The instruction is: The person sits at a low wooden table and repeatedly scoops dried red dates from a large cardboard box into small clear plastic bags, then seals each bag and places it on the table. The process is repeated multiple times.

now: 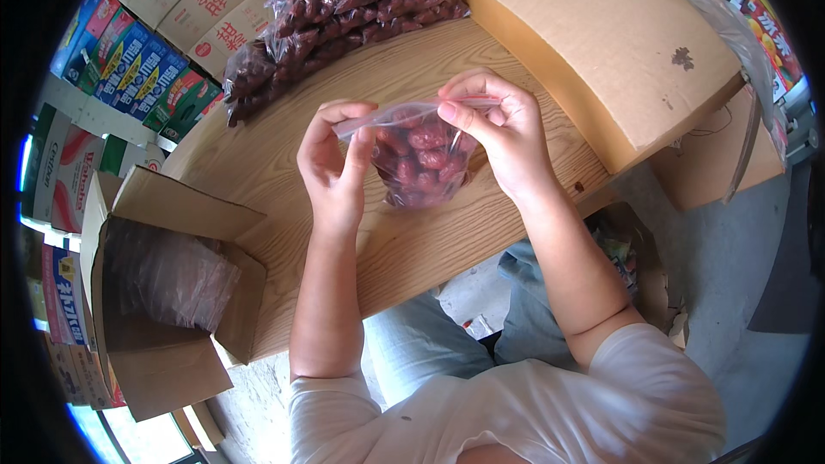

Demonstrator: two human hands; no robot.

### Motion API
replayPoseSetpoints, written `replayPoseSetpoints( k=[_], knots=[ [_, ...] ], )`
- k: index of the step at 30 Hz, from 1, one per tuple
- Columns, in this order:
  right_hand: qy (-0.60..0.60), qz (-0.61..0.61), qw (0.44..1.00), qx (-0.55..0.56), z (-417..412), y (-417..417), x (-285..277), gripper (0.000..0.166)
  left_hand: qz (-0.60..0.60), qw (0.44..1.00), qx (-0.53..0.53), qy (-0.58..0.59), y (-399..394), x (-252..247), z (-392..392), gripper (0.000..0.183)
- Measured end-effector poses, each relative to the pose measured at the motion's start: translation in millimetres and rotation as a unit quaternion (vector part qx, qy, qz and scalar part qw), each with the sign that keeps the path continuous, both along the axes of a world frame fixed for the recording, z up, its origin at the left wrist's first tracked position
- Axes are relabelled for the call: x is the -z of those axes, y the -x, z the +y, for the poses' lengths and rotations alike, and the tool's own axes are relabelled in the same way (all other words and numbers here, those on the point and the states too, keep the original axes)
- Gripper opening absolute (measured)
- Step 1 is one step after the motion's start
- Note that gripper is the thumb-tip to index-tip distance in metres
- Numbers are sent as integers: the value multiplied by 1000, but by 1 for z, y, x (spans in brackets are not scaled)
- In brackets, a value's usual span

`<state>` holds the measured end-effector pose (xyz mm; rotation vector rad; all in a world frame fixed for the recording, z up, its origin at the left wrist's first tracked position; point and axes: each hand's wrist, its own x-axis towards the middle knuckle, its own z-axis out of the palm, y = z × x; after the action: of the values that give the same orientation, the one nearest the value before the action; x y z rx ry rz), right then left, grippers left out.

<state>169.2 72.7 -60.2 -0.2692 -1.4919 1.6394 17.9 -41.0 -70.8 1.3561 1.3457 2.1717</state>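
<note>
A clear zip-lock plastic bag (422, 171) of dried red dates hangs between my hands over the wooden table (322, 219). My left hand (338, 161) pinches the left end of its top edge between thumb and fingers. At the right end, my right hand (496, 122) grips the same edge, its thumb lying across the zip strip. The dates fill the lower part of the bag. Whether the zip is sealed along its whole length, I cannot tell.
Filled date bags (322, 26) are piled at the table's back. An opened carton (174, 367) with flat clear bags (187, 277) stands at the left. A large cardboard box (619, 32) borders the right side. Stacked printed cartons (193, 6) rise behind the table.
</note>
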Motion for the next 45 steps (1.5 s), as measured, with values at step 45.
replayPoseSetpoints(
  k=[45],
  knots=[
    [-529, -132, 824, 156, -10, 13, -41, 9, 177, 980, -25, 89, 11, -19, -14, 7]
  ],
)
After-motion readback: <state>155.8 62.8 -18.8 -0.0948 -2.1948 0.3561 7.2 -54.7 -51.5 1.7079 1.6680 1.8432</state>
